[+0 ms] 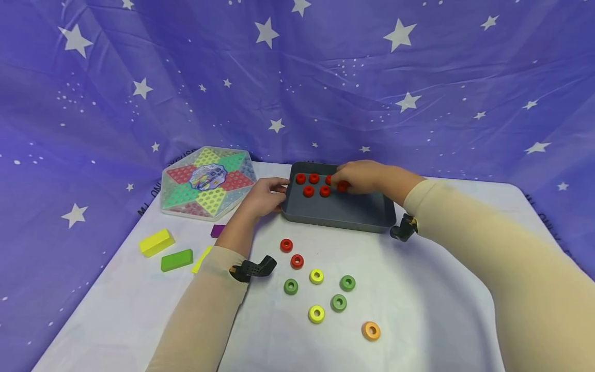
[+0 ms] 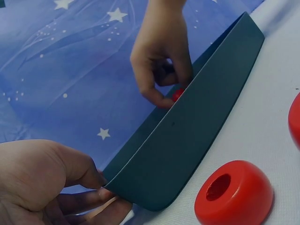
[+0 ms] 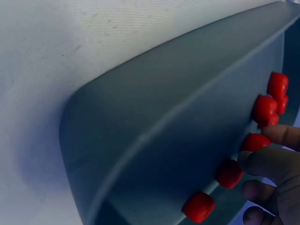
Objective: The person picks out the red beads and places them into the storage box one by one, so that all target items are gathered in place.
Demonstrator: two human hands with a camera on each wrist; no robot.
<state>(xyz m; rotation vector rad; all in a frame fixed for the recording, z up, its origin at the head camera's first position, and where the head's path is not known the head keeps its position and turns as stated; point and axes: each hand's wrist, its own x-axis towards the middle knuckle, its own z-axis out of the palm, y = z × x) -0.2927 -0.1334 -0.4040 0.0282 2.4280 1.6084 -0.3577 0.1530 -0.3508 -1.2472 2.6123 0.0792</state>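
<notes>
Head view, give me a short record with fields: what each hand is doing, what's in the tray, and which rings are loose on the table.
left hand: grips the tray's left wall
right hand: pinches a red ring inside the tray
tray: grey, red rings in two rows
loose rings: two red, two yellow, three green, one orange

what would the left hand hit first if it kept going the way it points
Hardly any way to go: the left hand already grips the tray at its left corner. Pushing on rightward, past the wall, it would probably reach the red rings inside first, though depth is hard to judge.
</notes>
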